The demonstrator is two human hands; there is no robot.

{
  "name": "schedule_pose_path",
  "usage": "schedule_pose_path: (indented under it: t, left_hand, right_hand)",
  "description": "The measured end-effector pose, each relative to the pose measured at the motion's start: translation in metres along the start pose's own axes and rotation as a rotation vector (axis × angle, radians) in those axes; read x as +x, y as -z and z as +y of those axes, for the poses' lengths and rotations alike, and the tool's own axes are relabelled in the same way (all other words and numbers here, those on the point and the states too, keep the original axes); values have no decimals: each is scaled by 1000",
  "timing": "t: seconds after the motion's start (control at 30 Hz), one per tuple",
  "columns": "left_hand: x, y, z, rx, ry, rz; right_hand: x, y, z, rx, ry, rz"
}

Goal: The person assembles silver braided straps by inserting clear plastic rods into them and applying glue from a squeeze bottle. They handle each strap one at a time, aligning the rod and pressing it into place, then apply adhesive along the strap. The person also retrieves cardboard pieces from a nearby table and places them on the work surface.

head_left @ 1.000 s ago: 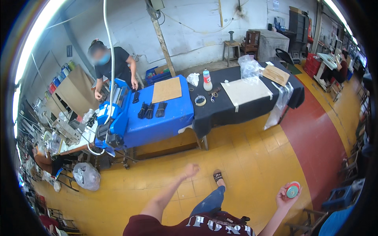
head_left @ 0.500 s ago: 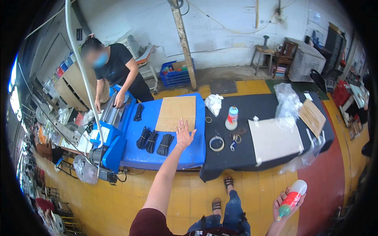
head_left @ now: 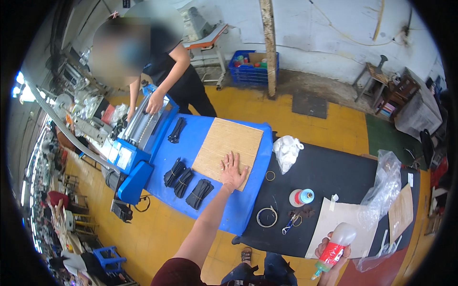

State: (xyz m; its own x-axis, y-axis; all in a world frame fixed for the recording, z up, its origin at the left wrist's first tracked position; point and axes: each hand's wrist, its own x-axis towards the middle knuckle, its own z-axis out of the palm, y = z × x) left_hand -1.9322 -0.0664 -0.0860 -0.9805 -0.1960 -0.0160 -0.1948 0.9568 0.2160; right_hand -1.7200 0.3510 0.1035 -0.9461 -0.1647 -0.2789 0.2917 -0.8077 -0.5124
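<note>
A worker's left hand (head_left: pixel 233 172) lies spread flat on a cardboard sheet (head_left: pixel 229 150) at the blue end of the bench (head_left: pixel 238 209), while the right hand (head_left: pixel 331 248) grips a plastic bottle (head_left: pixel 334 248) tilted cap-down off the near edge. The sheet appears pinned in place; bringing the bottle over it would likely be the next call.

The co-worker (head_left: pixel 157 62) at the far left has the head blurred out, and their legs vanish behind the blue table (head_left: pixel 210 200). My right hand (head_left: pixel 334 250) is cut off at the wrist by the near edge, fingers wrapped round a plastic bottle (head_left: pixel 334 250) so its middle is covered. The little bits by the thread spool (head_left: pixel 301 197) are too small to make out. Left rim clutter is just smeared.
</note>
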Motion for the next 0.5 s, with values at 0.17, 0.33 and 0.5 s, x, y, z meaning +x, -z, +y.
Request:
schedule_pose_path:
  t: [0.17,0.33,0.5]
  left_hand:
    - [-1,17,11,-13,12,-8]
    - [-8,10,25,89,-33,-97]
    - [11,6,40,316,-124,-187]
  right_hand:
    - [38,10,-17,-42,22,-39]
    - [57,15,-29,-38,-12,-20]
    - [68,10,-33,-4,-61,-77]
